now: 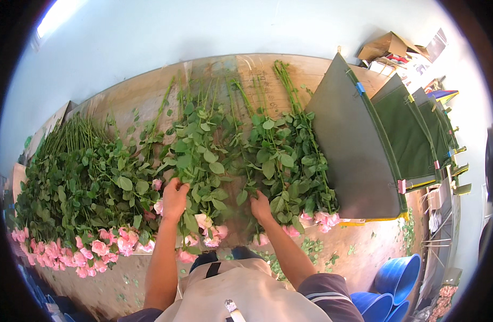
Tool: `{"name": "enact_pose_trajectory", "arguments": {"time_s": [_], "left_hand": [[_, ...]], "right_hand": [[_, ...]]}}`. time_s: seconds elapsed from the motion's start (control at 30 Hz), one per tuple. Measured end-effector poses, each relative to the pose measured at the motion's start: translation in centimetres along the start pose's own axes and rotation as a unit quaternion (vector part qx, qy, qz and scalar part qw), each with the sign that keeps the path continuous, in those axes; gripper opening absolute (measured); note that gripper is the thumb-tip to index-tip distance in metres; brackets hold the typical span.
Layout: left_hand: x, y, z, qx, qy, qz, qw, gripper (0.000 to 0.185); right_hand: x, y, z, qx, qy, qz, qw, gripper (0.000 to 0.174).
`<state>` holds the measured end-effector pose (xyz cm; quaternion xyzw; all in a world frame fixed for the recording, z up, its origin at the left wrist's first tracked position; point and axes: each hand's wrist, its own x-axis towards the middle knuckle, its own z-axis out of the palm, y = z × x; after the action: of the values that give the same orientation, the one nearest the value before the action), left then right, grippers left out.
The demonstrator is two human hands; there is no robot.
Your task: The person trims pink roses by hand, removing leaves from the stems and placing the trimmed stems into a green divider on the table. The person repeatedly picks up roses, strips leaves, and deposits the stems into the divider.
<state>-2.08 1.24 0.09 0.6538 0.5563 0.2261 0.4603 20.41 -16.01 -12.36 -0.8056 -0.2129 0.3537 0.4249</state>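
Note:
Pink roses with long leafy stems lie on a wooden table, their blooms towards me. My left hand has its fingers closed around a stem at the left edge of the middle rose bunch. At the left side of the right-hand rose bunch, my right hand touches a stem among leaves; its fingertips are partly hidden, so its hold is unclear. A large heap of roses covers the table's left part, with its pink blooms over the near edge.
Upright grey-green panels with coloured clips stand at the table's right end. Blue buckets are on the floor at the lower right. A cardboard box lies at the back right. Fallen leaves litter the floor.

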Motion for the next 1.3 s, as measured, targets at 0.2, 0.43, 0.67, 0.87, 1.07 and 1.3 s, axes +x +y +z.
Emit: {"name": "enact_pose_trajectory", "arguments": {"time_s": [0.2, 0.43, 0.67, 0.87, 1.07, 1.3], "left_hand": [[-1.1, 1.9, 0.2, -0.063, 0.013, 0.069, 0.996, 0.026], [-3.2, 1.8, 3.6, -0.185, 0.027, 0.015, 0.982, 0.019], [-4.2, 2.0, 3.1, -0.161, 0.075, 0.079, 0.981, 0.021], [-4.5, 2.4, 2.5, -0.274, 0.059, 0.065, 0.958, 0.01], [-4.5, 1.3, 1.4, -0.266, 0.075, 0.059, 0.959, 0.015], [-4.4, 0.6, 1.7, -0.278, 0.044, 0.02, 0.959, 0.012]], "right_hand": [[0.7, 2.3, 0.4, 0.033, 0.011, -0.035, 0.999, 0.04], [0.6, 1.6, -1.2, -0.127, 0.016, -0.072, 0.989, 0.041], [0.6, 0.8, -0.3, -0.159, 0.048, -0.079, 0.983, 0.045], [1.5, 1.6, -0.5, -0.094, -0.003, -0.037, 0.995, 0.034], [-0.3, -1.4, -1.5, 0.147, -0.081, 0.034, 0.985, 0.034], [-2.8, -6.9, -9.1, 0.235, -0.024, -0.034, 0.971, 0.034]]}}
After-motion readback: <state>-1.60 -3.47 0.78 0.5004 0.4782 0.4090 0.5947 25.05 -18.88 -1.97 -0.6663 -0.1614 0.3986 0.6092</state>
